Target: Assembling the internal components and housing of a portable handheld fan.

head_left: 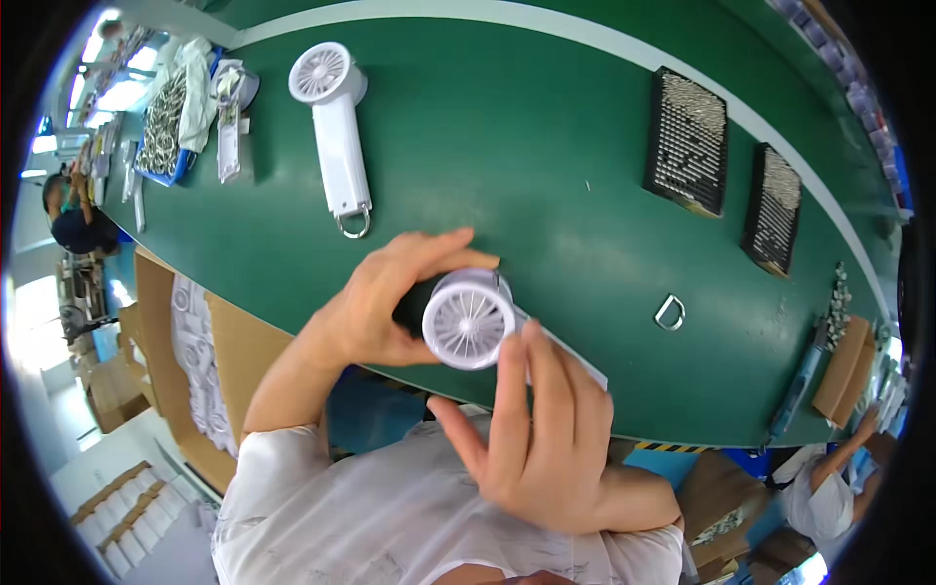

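A white handheld fan (469,329) is in front of me near the table's front edge, its round grille facing up and its handle slanting off to the lower right. My left hand (375,302) curves round the fan head, thumb at its lower left and fingers at its top. Fingertips of my right hand (546,429) touch the right side of the fan, over part of the handle; its fingers are stretched out and the thumb stands apart. Farther left lies a second handheld fan (338,146) with a metal D-ring (355,226) at its handle end. A loose D-ring (670,312) lies to the right.
Two black trays of small metal parts (687,136) (773,210) are at the right. A blue bin of metal rings (164,132) and a partly assembled fan (232,122) sit at the far left. A cardboard box of white parts (249,346) stands beside the green table (507,127). Other people work at both sides.
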Demonstrator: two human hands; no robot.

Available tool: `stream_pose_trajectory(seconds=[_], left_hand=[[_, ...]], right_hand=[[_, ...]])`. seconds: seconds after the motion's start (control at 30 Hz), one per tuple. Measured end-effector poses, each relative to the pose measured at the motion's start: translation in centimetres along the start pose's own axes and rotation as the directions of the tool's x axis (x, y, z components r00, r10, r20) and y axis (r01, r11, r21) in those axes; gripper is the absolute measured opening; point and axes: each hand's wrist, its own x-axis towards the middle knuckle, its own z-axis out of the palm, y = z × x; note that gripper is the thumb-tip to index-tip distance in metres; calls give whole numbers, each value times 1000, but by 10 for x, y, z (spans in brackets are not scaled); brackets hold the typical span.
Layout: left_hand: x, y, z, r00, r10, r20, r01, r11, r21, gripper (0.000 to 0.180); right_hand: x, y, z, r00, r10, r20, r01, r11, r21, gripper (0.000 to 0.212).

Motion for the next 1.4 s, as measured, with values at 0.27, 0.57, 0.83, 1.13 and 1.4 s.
stream_pose_trajectory(seconds=[0.27, 0.57, 0.83, 1.13, 1.4], left_hand=[[-1, -8, 0, 999, -47, 15, 49, 994, -97, 88], [-6, -8, 1, 995, -92, 31, 95, 988, -125, 82], [-4, -8, -1, 995, -102, 12, 103, 979, -176, 68], [-3, -12, -1, 999, -41, 14, 42, 993, -106, 74], [-3, -12, 3, 999, -22, -32, 20, 997, -72, 72]], right_hand=[[21, 18, 7, 1000, -5, 16, 5, 1000, 20, 53], [33, 23, 17, 997, -57, 50, 49, 988, 149, 50], [33, 24, 18, 994, -67, 87, 55, 990, 133, 27], [41, 24, 19, 994, -4, 108, -14, 986, 168, 32], [46, 28, 25, 988, -68, 140, 48, 989, 141, 37]])
